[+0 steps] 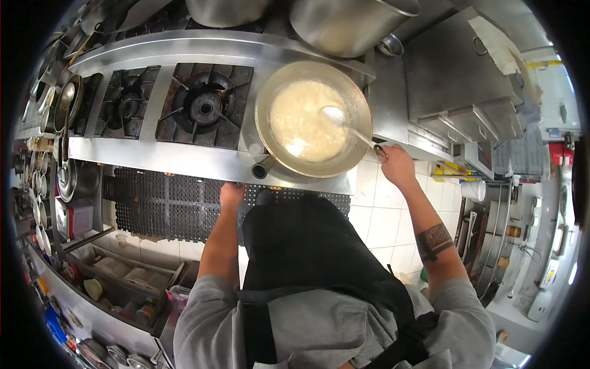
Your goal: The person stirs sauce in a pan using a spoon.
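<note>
Your right hand [398,165] had its fingers wrapped round the end of the ladle [364,138]; its bowl sat in the pale liquid [301,120], handle crossing the right rim of the wide pan [359,114]. Your left hand [232,195] was at the stove's front edge, left of the pan handle [263,167]; couldn't tell if its fingers were apart, together or gripping anything. Pan was at the right end of the stove [110,149], right of the bare burner [205,108], near rim over the front ledge. My read: ladle stiff and light, heavier with a full bowl, best held at the far end as you had it, clear of the rim. Pan looked rigid and heavy, load prone to slosh; the pan handle, pointing toward you, was the place to grab, likely with a dry cloth. Wet rim probably slick. Liquid covered most of the pan floor, bare wall all round. Two big pots [350,27] stood behind, contents not visible. White bucket [473,190] off right, contents unclear.
</note>
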Demonstrator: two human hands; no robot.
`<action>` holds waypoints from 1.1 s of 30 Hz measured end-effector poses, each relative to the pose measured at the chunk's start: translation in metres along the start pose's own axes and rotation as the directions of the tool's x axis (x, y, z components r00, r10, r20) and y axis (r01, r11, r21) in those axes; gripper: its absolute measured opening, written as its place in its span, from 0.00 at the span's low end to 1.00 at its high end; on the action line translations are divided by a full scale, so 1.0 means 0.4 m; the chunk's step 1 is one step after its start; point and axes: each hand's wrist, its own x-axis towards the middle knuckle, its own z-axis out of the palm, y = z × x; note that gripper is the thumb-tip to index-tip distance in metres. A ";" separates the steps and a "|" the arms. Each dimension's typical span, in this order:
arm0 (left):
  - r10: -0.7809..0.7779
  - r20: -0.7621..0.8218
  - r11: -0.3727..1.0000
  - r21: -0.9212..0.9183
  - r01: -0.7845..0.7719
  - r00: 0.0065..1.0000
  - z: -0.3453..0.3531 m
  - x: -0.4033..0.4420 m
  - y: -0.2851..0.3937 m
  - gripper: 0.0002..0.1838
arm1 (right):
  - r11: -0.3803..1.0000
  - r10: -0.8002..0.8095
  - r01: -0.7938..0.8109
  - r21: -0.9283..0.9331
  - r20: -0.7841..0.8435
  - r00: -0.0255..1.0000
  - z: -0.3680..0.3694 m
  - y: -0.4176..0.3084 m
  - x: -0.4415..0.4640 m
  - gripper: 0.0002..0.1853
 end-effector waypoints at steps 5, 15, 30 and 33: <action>0.040 -0.074 0.997 -0.066 -0.045 0.996 0.030 0.043 -0.032 0.30 | 0.967 -0.183 0.220 0.128 -0.252 0.950 0.077 -0.067 0.070 0.12; 0.119 -0.167 0.993 0.045 -0.113 0.979 0.004 -0.023 -0.016 0.29 | 0.971 -0.236 0.239 -0.008 -0.204 0.950 -0.023 0.064 -0.031 0.10; 0.110 -0.322 0.994 0.022 -0.109 0.940 0.062 0.032 0.026 0.12 | 0.956 -0.191 0.232 0.181 -0.218 0.957 -0.006 0.010 -0.143 0.16; 0.111 -0.333 0.994 0.018 -0.112 0.936 0.064 0.031 0.030 0.11 | 0.964 -0.192 0.224 0.141 -0.214 0.958 -0.031 0.055 -0.170 0.15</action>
